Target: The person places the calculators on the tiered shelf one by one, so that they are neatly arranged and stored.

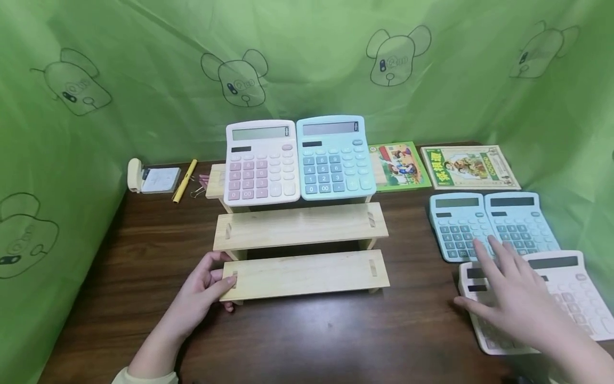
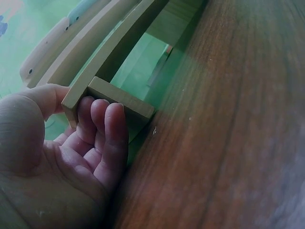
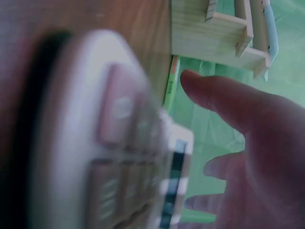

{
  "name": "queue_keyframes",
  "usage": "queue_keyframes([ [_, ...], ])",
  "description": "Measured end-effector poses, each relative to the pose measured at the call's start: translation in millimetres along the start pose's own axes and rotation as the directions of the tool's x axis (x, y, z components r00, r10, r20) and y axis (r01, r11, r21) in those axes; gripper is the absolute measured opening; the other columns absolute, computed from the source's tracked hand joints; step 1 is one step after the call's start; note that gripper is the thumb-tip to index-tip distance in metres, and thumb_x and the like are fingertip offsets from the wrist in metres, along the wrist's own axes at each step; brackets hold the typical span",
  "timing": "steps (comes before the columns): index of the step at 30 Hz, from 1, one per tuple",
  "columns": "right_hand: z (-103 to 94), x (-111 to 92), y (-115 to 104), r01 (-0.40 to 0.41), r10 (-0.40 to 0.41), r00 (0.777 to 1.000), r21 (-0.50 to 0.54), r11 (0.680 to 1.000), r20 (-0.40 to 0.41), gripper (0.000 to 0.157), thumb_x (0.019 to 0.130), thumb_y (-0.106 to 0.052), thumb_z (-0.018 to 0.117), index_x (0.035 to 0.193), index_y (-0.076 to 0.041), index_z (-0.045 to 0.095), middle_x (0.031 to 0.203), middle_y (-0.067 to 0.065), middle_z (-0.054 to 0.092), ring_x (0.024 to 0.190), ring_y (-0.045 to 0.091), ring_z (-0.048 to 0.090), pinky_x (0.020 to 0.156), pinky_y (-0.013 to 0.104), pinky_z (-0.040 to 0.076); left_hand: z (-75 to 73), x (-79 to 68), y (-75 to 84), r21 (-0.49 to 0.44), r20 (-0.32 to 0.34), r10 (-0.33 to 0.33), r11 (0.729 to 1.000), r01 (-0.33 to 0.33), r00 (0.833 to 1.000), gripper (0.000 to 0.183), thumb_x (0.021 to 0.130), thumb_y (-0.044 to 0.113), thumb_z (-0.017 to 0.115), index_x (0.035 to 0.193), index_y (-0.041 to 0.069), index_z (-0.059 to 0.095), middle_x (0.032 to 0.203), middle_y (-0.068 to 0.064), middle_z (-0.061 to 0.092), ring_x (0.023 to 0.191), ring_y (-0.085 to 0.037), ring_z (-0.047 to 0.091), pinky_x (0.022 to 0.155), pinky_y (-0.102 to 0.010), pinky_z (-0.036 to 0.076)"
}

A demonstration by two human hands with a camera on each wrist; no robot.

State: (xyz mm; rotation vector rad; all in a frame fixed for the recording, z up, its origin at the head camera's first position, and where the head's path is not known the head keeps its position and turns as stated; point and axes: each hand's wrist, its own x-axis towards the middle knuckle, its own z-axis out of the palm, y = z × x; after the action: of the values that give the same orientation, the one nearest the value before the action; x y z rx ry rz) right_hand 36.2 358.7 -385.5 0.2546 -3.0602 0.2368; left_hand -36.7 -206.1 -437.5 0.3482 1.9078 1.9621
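Note:
A pale wooden three-step stand (image 1: pixel 302 228) is at the middle of the table. My left hand (image 1: pixel 199 290) grips the left end of its lowest step, thumb on top and fingers curled underneath around the leg (image 2: pixel 121 98). A white-and-pink calculator (image 1: pixel 263 162) and a light blue calculator (image 1: pixel 336 160) lean side by side on the top step. At the right, my right hand (image 1: pixel 518 296) hovers with fingers spread over white-and-pink calculators (image 1: pixel 575 298), partly hiding them. In the right wrist view, pink keys (image 3: pixel 119 112) show close and blurred beside the hand, which holds nothing.
Behind the right hand lie two light blue calculators (image 1: pixel 458 226). Two illustrated boxes (image 1: pixel 470 167) stand near the back right. A notepad (image 1: pixel 161 180), a cream handset-shaped object (image 1: pixel 135 175), a yellow pen (image 1: pixel 184 182) and binder clips (image 1: pixel 198 192) lie at back left. Green cloth (image 1: pixel 307 32) surrounds the table.

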Motion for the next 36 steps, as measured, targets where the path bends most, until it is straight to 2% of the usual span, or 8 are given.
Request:
queue_keyframes([
  [4,6.5,-7.9,5.2,-0.021,0.021,0.999,-0.007,1.000,0.024,0.122,0.072,-0.061,0.077,0.155,-0.005,0.007,0.158,0.025,-0.001,0.144,0.041,-0.011,0.109,0.065,-0.011,0.1,-0.1,-0.5,0.000,-0.008,-0.001,1.000,0.001,1.000,0.035,0.099,0.007,0.055,0.126,0.004,0.033,0.094,-0.025,0.065,0.066,-0.030,0.065,0.050,-0.047,0.055],
  [7,8.8,-10.1,8.1,-0.028,0.028,0.999,0.000,1.000,0.028,0.121,0.072,-0.061,0.076,0.155,-0.006,0.008,0.159,0.023,-0.004,0.144,0.040,-0.013,0.106,0.067,-0.013,0.3,-0.8,-0.7,-0.004,-0.008,-0.001,1.000,0.001,1.000,0.035,0.099,0.007,0.054,0.126,0.004,0.033,0.093,-0.025,0.066,0.065,-0.029,0.065,0.050,-0.047,0.055],
  [14,11.2,-10.2,5.8,-0.005,0.005,1.000,0.037,0.999,-0.008,0.117,0.068,-0.058,0.080,0.156,-0.017,0.015,0.161,0.017,0.005,0.144,0.043,-0.005,0.099,0.079,0.004,-1.4,-2.8,-1.7,-0.002,-0.010,0.006,1.000,-0.006,1.000,0.034,0.099,0.006,0.054,0.126,0.004,0.033,0.092,-0.025,0.066,0.063,-0.030,0.065,0.050,-0.047,0.055],
  [17,12.7,-10.5,3.7,0.014,-0.013,1.000,0.054,0.998,-0.022,0.113,0.068,-0.057,0.081,0.155,-0.020,0.020,0.161,0.013,0.008,0.144,0.043,0.001,0.099,0.079,0.007,-1.3,-2.6,-2.3,-0.001,-0.009,0.013,1.000,-0.013,1.000,0.034,0.099,0.005,0.053,0.126,0.004,0.033,0.092,-0.025,0.065,0.063,-0.030,0.064,0.050,-0.047,0.055],
  [24,15.6,-13.2,-0.8,0.094,-0.094,0.996,0.054,0.994,-0.007,0.103,0.071,-0.057,0.079,0.153,-0.021,0.029,0.159,0.012,0.016,0.143,0.041,0.009,0.111,0.060,-0.013,0.7,-1.0,1.1,-0.008,-0.008,0.013,1.000,-0.013,1.000,0.034,0.099,0.005,0.053,0.126,0.002,0.032,0.093,-0.024,0.065,0.064,-0.029,0.064,0.050,-0.047,0.055],
  [29,16.3,-13.7,-3.2,0.096,-0.096,0.995,0.041,0.995,0.006,0.101,0.072,-0.058,0.078,0.153,-0.023,0.029,0.159,0.013,0.016,0.144,0.040,0.008,0.109,0.060,-0.018,0.5,0.5,2.9,0.000,-0.011,0.026,1.000,-0.026,1.000,0.035,0.099,0.005,0.054,0.125,0.002,0.032,0.092,-0.025,0.065,0.063,-0.031,0.064,0.049,-0.047,0.055],
  [32,15.8,-14.7,-4.8,0.088,-0.089,0.996,0.045,0.995,0.020,0.103,0.071,-0.059,0.078,0.153,-0.023,0.028,0.159,0.013,0.016,0.143,0.041,0.009,0.109,0.063,-0.015,0.1,0.5,2.8,0.005,-0.010,0.022,1.000,-0.022,1.000,0.034,0.099,0.006,0.054,0.125,0.003,0.033,0.092,-0.024,0.066,0.064,-0.030,0.065,0.049,-0.046,0.055],
  [36,13.5,-15.2,-6.1,0.089,-0.091,0.995,0.042,0.995,0.036,0.107,0.068,-0.059,0.079,0.154,-0.022,0.027,0.159,0.013,0.016,0.143,0.039,0.010,0.100,0.079,0.004,0.2,0.5,2.1,0.005,-0.002,0.020,1.000,-0.020,1.000,0.034,0.099,0.005,0.054,0.125,0.003,0.033,0.092,-0.024,0.066,0.064,-0.030,0.065,0.049,-0.047,0.055],
])
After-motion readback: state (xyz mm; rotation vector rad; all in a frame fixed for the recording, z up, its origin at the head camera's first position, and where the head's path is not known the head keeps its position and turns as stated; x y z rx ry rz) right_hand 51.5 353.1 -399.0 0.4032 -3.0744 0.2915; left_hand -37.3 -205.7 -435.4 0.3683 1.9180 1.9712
